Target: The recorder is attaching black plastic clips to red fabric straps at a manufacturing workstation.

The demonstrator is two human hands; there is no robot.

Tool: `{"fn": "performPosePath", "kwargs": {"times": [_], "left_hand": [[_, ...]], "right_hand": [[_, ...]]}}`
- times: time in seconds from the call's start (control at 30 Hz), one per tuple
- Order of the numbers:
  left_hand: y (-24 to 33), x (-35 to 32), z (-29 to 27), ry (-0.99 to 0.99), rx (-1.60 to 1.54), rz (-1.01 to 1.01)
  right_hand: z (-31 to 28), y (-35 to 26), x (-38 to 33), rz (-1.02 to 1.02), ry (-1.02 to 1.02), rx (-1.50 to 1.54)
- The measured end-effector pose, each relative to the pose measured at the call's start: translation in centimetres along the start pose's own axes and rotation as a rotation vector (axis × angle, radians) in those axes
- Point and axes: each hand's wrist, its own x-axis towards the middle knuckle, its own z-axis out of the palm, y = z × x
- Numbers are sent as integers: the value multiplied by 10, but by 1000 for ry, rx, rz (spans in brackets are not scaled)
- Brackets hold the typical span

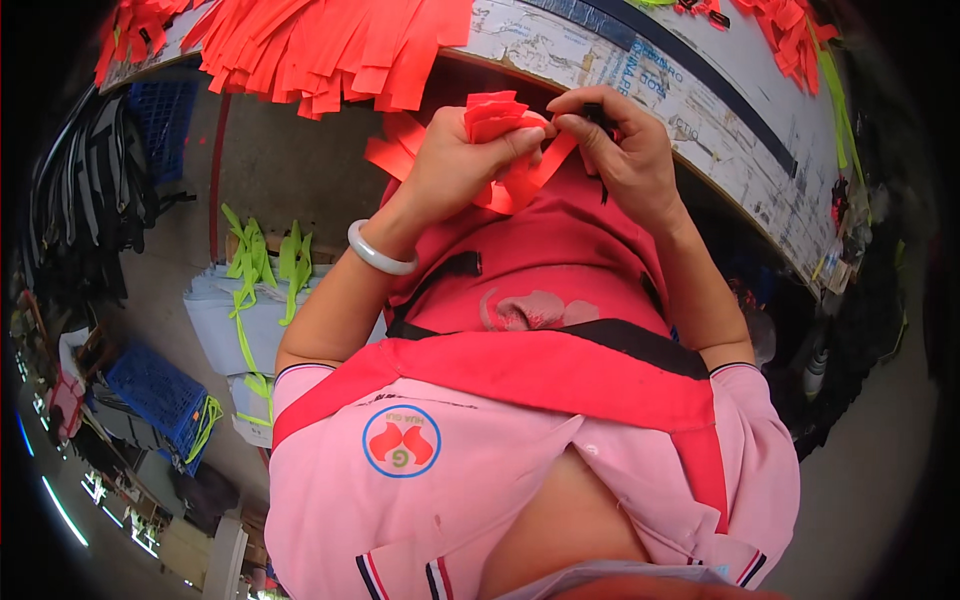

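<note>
In front of my red apron (560,240), both hands are raised near the table edge. My left hand (455,165) is closed around a folded bundle of bright orange-red webbing strips (495,112), whose ends stick out above the fist and beside the wrist. One orange-red strip (553,165) loops from below that fist up toward my right hand (635,155). The right fingers are bent and pinched round a small black piece (600,118), perhaps a buckle, with a thin black end hanging under it. The fingers partly hide how strip and black piece meet.
A thick pile of orange-red strips (340,45) overhangs the edge of the worn white table (720,130). More strips (785,40) lie at the far right beside a yellow-green strap (835,100). Below left are stacked white sheets (215,310), a blue crate (160,390) and hanging black straps (90,190).
</note>
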Motion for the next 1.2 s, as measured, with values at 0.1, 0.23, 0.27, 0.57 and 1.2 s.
{"fn": "performPosePath", "kwargs": {"times": [0.1,0.23,0.27,0.57,1.2], "left_hand": [[0,1,-1,-10,17,3],[1,0,-1,-37,39,-17],[0,0,0,-37,39,-16],[-3,-3,5,-11,60,89],[-12,5,-9,45,-33,117]], "right_hand": [[0,5,1,-199,2,-118],[-2,-3,-4,-66,42,-57],[-4,-5,-4,-28,22,-76],[0,1,-5,-263,44,-249],[8,-46,-42,-262,-188,-562]]}}
